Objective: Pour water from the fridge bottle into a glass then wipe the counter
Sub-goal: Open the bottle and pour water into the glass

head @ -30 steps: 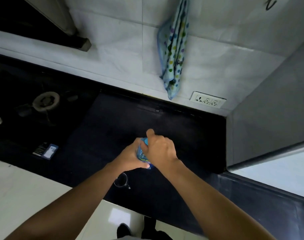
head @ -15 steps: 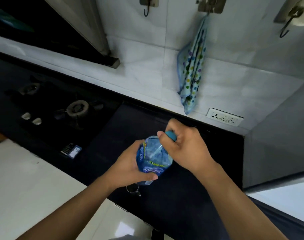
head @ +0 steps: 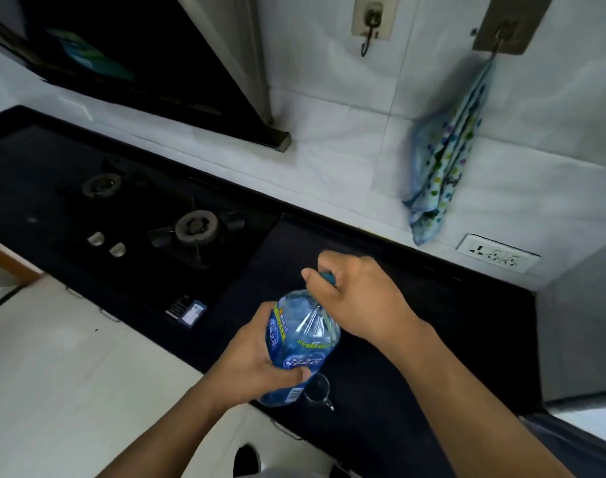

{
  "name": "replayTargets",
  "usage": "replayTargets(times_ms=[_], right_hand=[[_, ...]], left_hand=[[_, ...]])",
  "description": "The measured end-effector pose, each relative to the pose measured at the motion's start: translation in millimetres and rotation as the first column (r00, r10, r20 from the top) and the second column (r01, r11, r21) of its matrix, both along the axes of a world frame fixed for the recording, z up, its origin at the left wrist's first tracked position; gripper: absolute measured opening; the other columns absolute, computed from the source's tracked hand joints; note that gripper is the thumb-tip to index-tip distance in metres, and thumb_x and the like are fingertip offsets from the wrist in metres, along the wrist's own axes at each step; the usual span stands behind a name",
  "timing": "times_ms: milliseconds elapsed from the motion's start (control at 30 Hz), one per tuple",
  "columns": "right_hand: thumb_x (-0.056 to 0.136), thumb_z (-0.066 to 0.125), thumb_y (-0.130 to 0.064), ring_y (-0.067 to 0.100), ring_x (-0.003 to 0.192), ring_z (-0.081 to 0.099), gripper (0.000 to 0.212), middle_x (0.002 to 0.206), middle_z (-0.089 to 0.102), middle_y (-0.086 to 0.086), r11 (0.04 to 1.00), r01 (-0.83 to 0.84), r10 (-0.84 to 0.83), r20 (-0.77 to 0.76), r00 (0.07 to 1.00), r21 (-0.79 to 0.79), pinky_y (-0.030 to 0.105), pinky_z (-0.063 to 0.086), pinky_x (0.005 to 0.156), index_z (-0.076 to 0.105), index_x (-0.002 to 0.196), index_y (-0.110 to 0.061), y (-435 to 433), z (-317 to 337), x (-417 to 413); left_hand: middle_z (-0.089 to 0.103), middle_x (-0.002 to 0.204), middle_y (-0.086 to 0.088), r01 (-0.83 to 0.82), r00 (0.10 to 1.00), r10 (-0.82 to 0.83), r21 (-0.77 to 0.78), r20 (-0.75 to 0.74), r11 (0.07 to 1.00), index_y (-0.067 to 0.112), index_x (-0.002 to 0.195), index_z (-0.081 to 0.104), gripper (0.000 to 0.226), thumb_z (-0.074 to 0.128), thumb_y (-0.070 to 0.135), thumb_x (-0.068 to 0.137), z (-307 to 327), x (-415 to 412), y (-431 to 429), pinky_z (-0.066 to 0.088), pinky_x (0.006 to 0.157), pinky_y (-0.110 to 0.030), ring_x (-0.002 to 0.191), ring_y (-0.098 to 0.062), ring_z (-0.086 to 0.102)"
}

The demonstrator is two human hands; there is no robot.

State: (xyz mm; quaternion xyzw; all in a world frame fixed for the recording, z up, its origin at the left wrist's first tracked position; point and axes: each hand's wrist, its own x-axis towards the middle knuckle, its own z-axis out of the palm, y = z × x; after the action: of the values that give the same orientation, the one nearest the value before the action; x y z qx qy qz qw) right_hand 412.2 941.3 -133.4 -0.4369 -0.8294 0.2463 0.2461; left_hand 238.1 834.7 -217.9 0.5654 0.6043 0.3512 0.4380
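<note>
Left hand (head: 256,367) wraps the blue bottle (head: 299,350) steady over the dark desk (head: 415,339) while the right hand (head: 356,298) pinches its cap (head: 328,277), surely to unscrew, with the glass (head: 318,391) waiting just beneath.

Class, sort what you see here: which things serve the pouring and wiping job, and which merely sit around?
In use: bottle, glass, left hand, right hand, cloth, counter.
Idle: stove, socket, empty hook.
</note>
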Motion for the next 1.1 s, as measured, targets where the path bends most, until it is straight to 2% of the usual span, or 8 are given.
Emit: replayTargets(times_ms=[267, 333, 467, 567, 667, 767, 900, 1100], right_hand=[[0.098, 0.060, -0.023, 0.012, 0.076, 0.061, 0.012, 0.081, 0.062, -0.008, 0.969, -0.242, 0.247, -0.189, 0.950, 0.046, 0.026, 0.048, 0.068, 0.064, 0.088, -0.018, 0, 6, -21], [0.101, 0.053, -0.034, 0.016, 0.073, 0.062, 0.026, 0.076, 0.061, -0.005, 1.000, 0.008, -0.008, 0.004, 1.000, 0.024, 0.034, 0.048, 0.066, 0.058, 0.080, -0.019, -6, -4, -29], [0.099, 0.040, -0.058, 0.030, 0.076, 0.063, 0.049, 0.077, 0.063, 0.006, 0.843, 0.524, -0.421, 0.453, 0.786, -0.125, 0.032, 0.042, 0.063, 0.045, 0.067, -0.021, -18, -31, -55], [0.099, 0.054, -0.039, 0.019, 0.062, 0.053, 0.036, 0.066, 0.056, -0.001, 0.939, 0.300, -0.297, 0.042, 0.954, -0.167, 0.032, 0.043, 0.060, 0.052, 0.070, -0.018, -37, -26, -53], [0.098, 0.060, -0.024, 0.012, 0.082, 0.061, 0.009, 0.093, 0.063, -0.005, 0.992, 0.035, -0.059, -0.201, 0.978, -0.120, 0.021, 0.048, 0.072, 0.068, 0.103, -0.025, -56, -19, -40], [0.100, 0.054, -0.034, 0.014, 0.062, 0.057, 0.024, 0.074, 0.062, -0.003, 0.952, 0.281, -0.285, -0.024, 0.958, -0.120, 0.031, 0.045, 0.059, 0.064, 0.082, -0.022, -63, -23, -42], [0.097, 0.044, -0.061, 0.017, 0.051, 0.050, 0.058, 0.056, 0.051, -0.002, 0.754, 0.640, -0.555, 0.377, 0.742, -0.149, 0.028, 0.032, 0.045, 0.048, 0.060, -0.017, -62, -29, -57], [0.100, 0.054, -0.036, 0.021, 0.050, 0.049, 0.036, 0.057, 0.053, 0.002, 0.887, 0.447, -0.442, 0.066, 0.895, -0.116, 0.038, 0.038, 0.045, 0.050, 0.069, -0.017, -79, -39, -51]], left_hand=[[0.071, 0.114, 0.006, 0.193, 0.978, -0.192, -0.006, 0.080, 0.981, 0.039, 0.122, 0.056, 0.072, 0.092, 0.023, 0.061, 7, -69, 21, 0.058, 0.085, -0.030, 0.104, -0.013, 0.071], [0.072, 0.110, 0.017, 0.190, 0.982, -0.190, -0.036, 0.014, 0.981, 0.044, 0.115, 0.056, 0.069, 0.092, 0.034, 0.057, 5, -75, 25, 0.056, 0.083, -0.021, 0.099, -0.002, 0.070], [0.066, 0.104, 0.029, 0.218, 0.957, -0.219, -0.025, -0.192, 0.976, 0.048, 0.110, 0.050, 0.072, 0.089, 0.048, 0.050, -5, -77, 26, 0.049, 0.072, -0.007, 0.093, 0.011, 0.064], [0.065, 0.107, 0.032, 0.322, 0.936, -0.324, -0.038, -0.141, 0.946, 0.050, 0.114, 0.050, 0.075, 0.091, 0.045, 0.051, -7, -94, 28, 0.047, 0.073, -0.004, 0.095, 0.010, 0.065], [0.071, 0.113, 0.014, 0.449, 0.893, -0.448, -0.074, 0.034, 0.890, 0.047, 0.118, 0.056, 0.073, 0.095, 0.032, 0.057, -7, -113, 35, 0.055, 0.082, -0.020, 0.102, -0.007, 0.070], [0.068, 0.113, 0.024, 0.464, 0.880, -0.470, -0.089, -0.062, 0.881, 0.052, 0.119, 0.051, 0.079, 0.094, 0.041, 0.053, -7, -114, 36, 0.056, 0.084, -0.020, 0.103, 0.002, 0.068], [0.059, 0.109, 0.034, 0.454, 0.859, -0.439, -0.007, -0.265, 0.891, 0.052, 0.114, 0.048, 0.077, 0.088, 0.053, 0.048, -10, -104, 33, 0.049, 0.073, -0.006, 0.097, 0.014, 0.061], [0.060, 0.112, 0.032, 0.488, 0.856, -0.485, -0.028, -0.178, 0.872, 0.052, 0.115, 0.048, 0.080, 0.093, 0.045, 0.050, -21, -109, 32, 0.051, 0.077, -0.007, 0.099, 0.011, 0.064]])
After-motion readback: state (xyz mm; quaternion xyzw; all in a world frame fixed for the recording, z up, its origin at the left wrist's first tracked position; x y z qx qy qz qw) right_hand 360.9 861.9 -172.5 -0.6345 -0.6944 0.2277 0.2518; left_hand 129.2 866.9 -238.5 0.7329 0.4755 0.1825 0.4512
